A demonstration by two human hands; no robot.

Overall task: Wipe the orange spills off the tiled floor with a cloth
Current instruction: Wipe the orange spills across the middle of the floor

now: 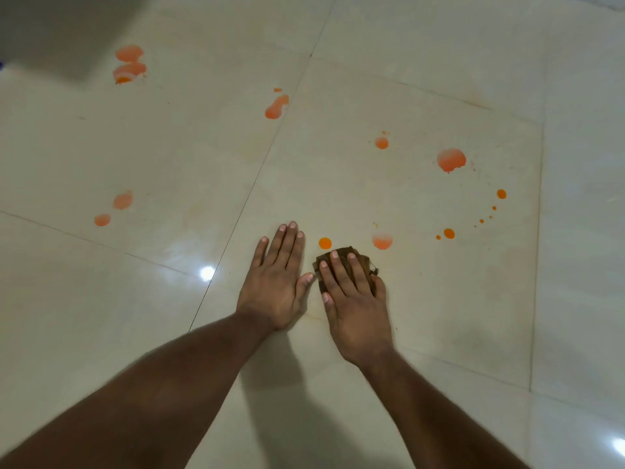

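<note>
My right hand (351,299) presses flat, fingers straight, on a small brown cloth (345,253) that lies on the pale tiled floor (422,316). My left hand (279,282) rests flat on the floor just left of it, fingers spread. A small round orange spot (325,243) sits right beyond the cloth's far left corner. Another orange blot (382,241) lies beyond the cloth to the right. Several more orange spills are scattered around: a large one (451,159) at far right, a long one (276,107) straight ahead, and a pair (129,64) at far left.
Two fainter orange patches (115,209) lie to the left of my left hand. A trail of small orange drops (473,221) curves at the right. A dark shadowed area (44,32) fills the top left corner. Grout lines cross the floor.
</note>
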